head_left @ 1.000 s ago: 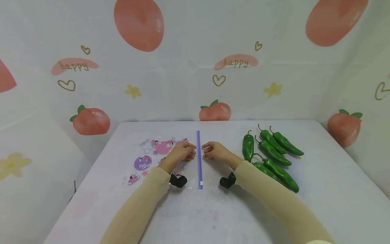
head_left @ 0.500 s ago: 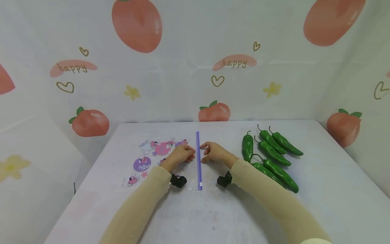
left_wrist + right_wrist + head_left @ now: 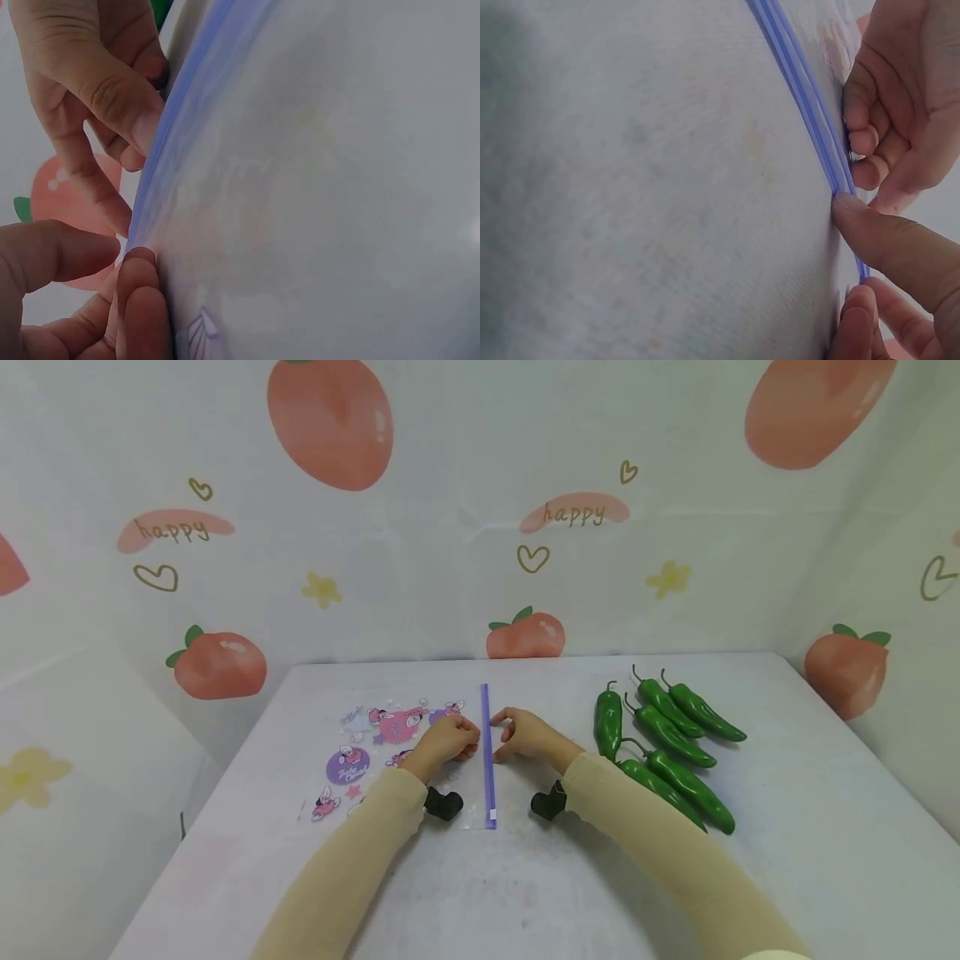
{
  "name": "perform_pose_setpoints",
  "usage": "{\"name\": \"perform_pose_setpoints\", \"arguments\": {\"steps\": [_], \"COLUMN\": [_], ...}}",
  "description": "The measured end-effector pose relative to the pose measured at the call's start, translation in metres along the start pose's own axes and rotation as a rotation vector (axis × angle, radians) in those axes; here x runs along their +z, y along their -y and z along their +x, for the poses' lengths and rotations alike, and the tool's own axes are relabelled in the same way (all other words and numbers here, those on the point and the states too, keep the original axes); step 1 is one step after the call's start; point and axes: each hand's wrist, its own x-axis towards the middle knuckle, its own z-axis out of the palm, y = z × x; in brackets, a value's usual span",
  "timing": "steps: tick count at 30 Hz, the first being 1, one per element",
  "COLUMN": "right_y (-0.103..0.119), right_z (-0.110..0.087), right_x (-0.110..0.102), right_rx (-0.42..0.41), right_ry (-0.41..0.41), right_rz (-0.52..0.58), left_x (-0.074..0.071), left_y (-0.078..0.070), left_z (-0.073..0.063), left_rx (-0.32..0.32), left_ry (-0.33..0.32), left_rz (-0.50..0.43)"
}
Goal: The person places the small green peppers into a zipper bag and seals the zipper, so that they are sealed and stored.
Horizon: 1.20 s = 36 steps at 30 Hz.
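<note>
A clear zip bag (image 3: 348, 766) with pink and purple cartoon prints lies flat on the table, its purple zip strip (image 3: 486, 718) toward the right. A white slider (image 3: 492, 814) sits at the strip's near end. My left hand (image 3: 446, 745) rests over the bag just left of the strip; in the left wrist view its fingertips (image 3: 139, 270) touch the bag's edge, with the thumb apart from them. From the other side, my right hand (image 3: 531, 735) touches the strip with thumb and index finger (image 3: 889, 300) spread apart along it.
Several green peppers (image 3: 671, 735) lie in a loose group on the right of the white table (image 3: 480, 893), close to my right forearm. A printed cloth (image 3: 420, 568) hangs behind the table.
My right hand has moved slightly left, its thumb and index finger spreading onto the strip's edge. The left hand stays nearly in place. The view has shifted slightly.
</note>
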Motion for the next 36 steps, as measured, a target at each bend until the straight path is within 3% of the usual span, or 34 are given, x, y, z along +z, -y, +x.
{"name": "perform_pose_setpoints", "arguments": {"steps": [11, 26, 36], "right_y": [0.003, 0.002, 0.001], "right_z": [-0.002, -0.003, -0.002], "right_x": [0.002, -0.001, 0.000], "right_rx": [0.022, 0.003, -0.011], "right_ry": [-0.008, -0.014, -0.010], "right_rz": [-0.020, -0.001, 0.023], "left_x": [-0.002, 0.003, 0.007], "left_y": [-0.002, -0.014, -0.016], "left_z": [-0.002, -0.004, 0.000], "left_rx": [-0.019, -0.014, -0.035], "left_ry": [-0.005, -0.056, -0.048], "left_rz": [0.050, 0.335, 0.430]}}
